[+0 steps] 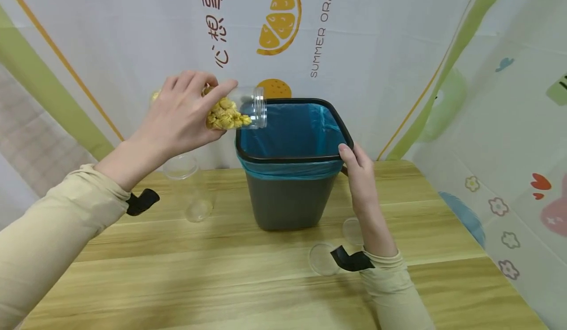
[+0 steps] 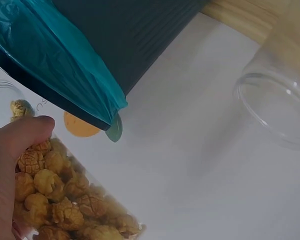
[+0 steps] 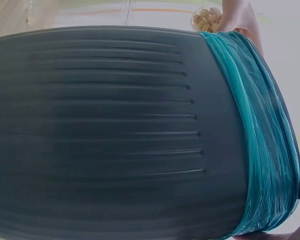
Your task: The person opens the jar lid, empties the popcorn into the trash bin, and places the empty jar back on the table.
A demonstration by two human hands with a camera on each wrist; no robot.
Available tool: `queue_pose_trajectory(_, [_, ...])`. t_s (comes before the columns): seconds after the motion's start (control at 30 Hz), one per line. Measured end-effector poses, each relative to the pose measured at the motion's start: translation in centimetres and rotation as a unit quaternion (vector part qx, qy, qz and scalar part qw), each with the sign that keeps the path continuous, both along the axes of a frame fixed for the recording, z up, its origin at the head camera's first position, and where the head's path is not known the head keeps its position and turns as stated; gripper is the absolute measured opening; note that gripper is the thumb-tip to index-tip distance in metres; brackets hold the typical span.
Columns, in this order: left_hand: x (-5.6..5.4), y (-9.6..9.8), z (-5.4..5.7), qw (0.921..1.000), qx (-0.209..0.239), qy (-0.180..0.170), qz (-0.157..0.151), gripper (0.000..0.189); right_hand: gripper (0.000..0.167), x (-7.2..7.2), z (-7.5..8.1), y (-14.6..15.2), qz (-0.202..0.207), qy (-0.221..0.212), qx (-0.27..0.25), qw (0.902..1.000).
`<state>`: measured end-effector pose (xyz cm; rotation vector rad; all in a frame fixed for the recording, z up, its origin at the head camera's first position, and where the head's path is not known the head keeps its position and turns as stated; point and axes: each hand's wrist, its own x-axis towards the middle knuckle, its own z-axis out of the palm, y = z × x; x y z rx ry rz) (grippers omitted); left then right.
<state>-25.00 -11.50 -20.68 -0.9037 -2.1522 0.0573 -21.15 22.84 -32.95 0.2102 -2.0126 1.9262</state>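
My left hand (image 1: 183, 111) grips a clear plastic jar (image 1: 254, 106) partly filled with yellow caramel popcorn (image 1: 227, 115). The jar lies nearly on its side, its open mouth at the left rim of a dark grey trash bin (image 1: 288, 197). In the left wrist view, the thumb presses along the jar wall beside the popcorn (image 2: 65, 200). A blue liner bag (image 1: 292, 128) lines the bin and folds over its outside under a black rim. On the bin's right side, my right hand (image 1: 361, 177) holds the rim, thumb on top.
An upright clear container (image 1: 190, 192) without a lid stands left of the bin. Two clear round lids (image 1: 323, 259) lie on the wooden table (image 1: 212, 280) near my right forearm. A printed curtain (image 1: 367, 39) hangs behind the table.
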Motion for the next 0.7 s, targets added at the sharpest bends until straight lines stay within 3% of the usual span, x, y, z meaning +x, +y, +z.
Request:
queue_pose_trajectory(0.33, [-0.7,0.4,1.3,0.9986,-0.051,0.012,-0.012,0.081,0.047,0.0,-0.1,0.1,-0.001,0.004,0.000,1.0000])
queue_pose_trajectory(0.7, [-1.1,0.9,1.9,0.9941,-0.097,0.032,-0.036,0.084,0.048,0.0,-0.1,0.0,-0.001,0.000,-0.001,1.0000])
